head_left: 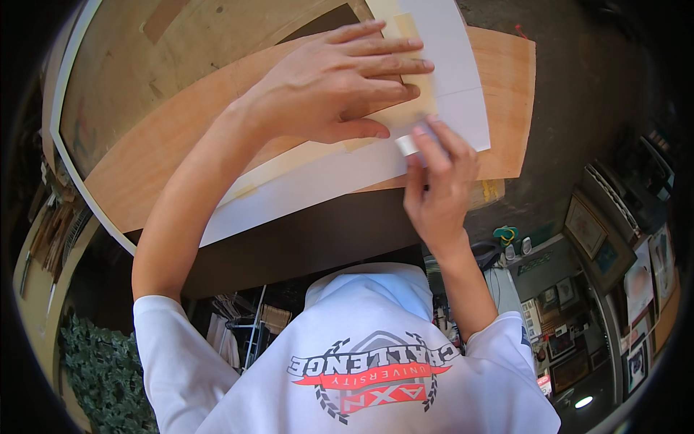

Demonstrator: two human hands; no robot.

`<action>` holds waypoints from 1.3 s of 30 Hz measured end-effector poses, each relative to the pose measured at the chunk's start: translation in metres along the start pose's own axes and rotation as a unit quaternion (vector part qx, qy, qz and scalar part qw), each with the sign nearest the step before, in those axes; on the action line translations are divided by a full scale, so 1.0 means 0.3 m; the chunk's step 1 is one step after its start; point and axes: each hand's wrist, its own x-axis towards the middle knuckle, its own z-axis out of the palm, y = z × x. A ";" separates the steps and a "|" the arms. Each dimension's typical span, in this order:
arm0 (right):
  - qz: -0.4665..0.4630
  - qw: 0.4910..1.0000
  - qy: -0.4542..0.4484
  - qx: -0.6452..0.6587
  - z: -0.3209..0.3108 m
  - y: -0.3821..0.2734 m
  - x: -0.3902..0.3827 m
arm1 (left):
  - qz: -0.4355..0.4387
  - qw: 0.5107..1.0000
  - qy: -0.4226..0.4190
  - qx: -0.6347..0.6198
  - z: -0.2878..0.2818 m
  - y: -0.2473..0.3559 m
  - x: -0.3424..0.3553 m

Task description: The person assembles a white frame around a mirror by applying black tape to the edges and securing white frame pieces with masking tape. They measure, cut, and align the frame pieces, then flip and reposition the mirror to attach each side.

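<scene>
My left hand [340, 79] lies flat with its fingers apart, across the corner of a white mat board [289, 192] that has an opening in its middle. Cream tape-like strips [406, 29] run along the board's inner edges, partly beneath those fingers. In my right hand [444, 170], just right of the left thumb, a small white block [406, 146] like an eraser is pinched against the board's corner. The fingertips there are slightly blurred. A thin brown wooden sheet [506, 94] lies under the mat board and sticks out on its right.
A white-edged panel [56, 116] curves along the left of the work surface, whose dark front [311, 231] faces me. Green leafy foliage [105, 369] is at lower left. Framed pictures [593, 224] lean at the right, and green sandals [506, 234] lie on the floor.
</scene>
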 end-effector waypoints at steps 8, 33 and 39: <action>-0.009 0.998 0.038 0.041 0.052 0.079 -0.040 | -0.016 0.999 -0.028 0.004 0.016 0.012 0.010; 0.438 0.832 0.012 0.341 -0.117 -0.046 0.085 | -0.021 0.999 -0.038 0.010 0.013 0.003 0.020; 0.462 0.826 -0.074 0.315 -0.076 -0.017 0.163 | -0.018 0.999 -0.033 0.005 0.022 0.001 0.015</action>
